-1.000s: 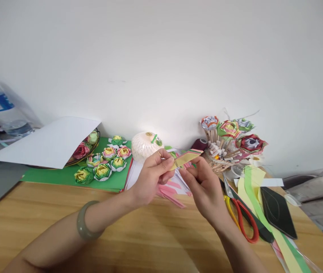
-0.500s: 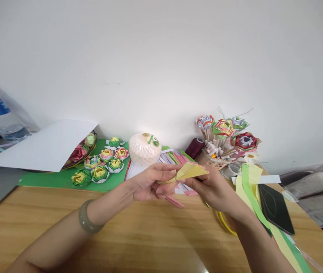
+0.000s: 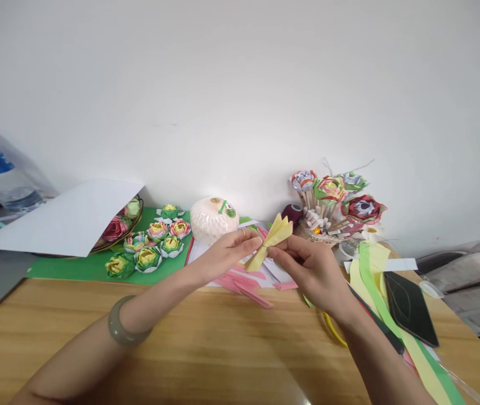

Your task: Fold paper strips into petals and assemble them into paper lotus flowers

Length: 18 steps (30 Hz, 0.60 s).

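Between my two hands is a bundle of folded yellow paper strips [image 3: 279, 232], pinched at its middle and fanned out at both ends. My left hand [image 3: 233, 253] grips its waist from the left, thumb and fingers closed. From the right, my right hand [image 3: 309, 267] pinches the same spot. A thin tie seems to circle the waist, too small to make out well. Below the hands, folded pink paper strips [image 3: 246, 284] lie over white sheets at the table's middle.
Several folded paper flowers [image 3: 149, 257] stand on a green sheet [image 3: 71, 270] at left, beside a white textured round container [image 3: 212, 222]. A basket of paper flowers [image 3: 330, 188], a thread spool [image 3: 294, 214], a dark tablet [image 3: 411, 309] and paper strips [image 3: 370, 270] are at right.
The yellow bundle has turned from lying nearly flat to tilted upward, and its folds have spread. My left fingers have shifted to pinch its waist, uncovering more pink strips.
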Motion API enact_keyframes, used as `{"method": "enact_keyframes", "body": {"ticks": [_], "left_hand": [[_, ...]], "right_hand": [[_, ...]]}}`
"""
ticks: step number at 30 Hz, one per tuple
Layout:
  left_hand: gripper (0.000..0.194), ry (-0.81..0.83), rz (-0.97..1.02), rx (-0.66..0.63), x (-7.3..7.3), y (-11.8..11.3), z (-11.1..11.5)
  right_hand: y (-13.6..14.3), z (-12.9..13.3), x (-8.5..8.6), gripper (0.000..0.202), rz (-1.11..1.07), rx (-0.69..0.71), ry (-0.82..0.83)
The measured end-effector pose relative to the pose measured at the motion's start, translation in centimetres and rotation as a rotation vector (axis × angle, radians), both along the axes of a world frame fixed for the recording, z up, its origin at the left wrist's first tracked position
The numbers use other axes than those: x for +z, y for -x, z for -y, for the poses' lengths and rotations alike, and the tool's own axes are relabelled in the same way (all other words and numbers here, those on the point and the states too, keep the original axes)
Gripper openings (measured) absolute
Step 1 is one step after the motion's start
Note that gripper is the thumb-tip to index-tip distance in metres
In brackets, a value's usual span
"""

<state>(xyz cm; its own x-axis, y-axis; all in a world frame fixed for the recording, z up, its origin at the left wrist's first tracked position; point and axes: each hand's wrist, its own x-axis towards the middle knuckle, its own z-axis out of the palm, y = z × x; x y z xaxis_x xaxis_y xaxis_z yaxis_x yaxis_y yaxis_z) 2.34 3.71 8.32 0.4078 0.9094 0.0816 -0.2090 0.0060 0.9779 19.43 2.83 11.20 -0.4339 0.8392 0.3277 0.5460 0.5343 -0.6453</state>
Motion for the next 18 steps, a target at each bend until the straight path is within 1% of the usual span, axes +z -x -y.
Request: {"method": "enact_keyframes", "body": {"ticks": [2,6,8,10,11,13,15,18], "left_hand": [[0.016,-0.056,-0.044,0.037,0.3,0.0,0.0],[0.012,-0.052,-0.06,0.06,0.2,0.2,0.1],[0.013,-0.048,-0.049,0.081,0.0,0.3,0.1],[0.013,-0.032,-0.033,0.092,0.0,0.3,0.2],[0.013,-0.019,-0.019,0.095,0.0,0.3,0.2],[0.014,0.024,0.017,0.095,0.1,0.2,0.2],[0.016,0.08,0.044,0.102,0.3,0.2,0.3],[0.019,0.158,0.054,0.102,0.6,0.2,0.5]], "right_hand": [[0.1,-0.1,0.1,0.023,0.043,-0.014,0.002],[0.2,0.0,0.1,0.023,0.123,0.024,0.005],[0.2,0.4,0.0,0.019,0.159,0.027,-0.042],[0.1,0.8,-0.3,0.011,0.218,-0.007,-0.163],[0.1,0.9,-0.4,0.011,0.244,-0.037,-0.258],[0.1,1.1,-0.8,0.017,0.279,-0.084,-0.482],[0.0,1.1,-1.1,0.015,0.292,-0.079,-0.689],[-0.2,0.7,-1.2,0.011,0.312,-0.039,-0.866]]}}
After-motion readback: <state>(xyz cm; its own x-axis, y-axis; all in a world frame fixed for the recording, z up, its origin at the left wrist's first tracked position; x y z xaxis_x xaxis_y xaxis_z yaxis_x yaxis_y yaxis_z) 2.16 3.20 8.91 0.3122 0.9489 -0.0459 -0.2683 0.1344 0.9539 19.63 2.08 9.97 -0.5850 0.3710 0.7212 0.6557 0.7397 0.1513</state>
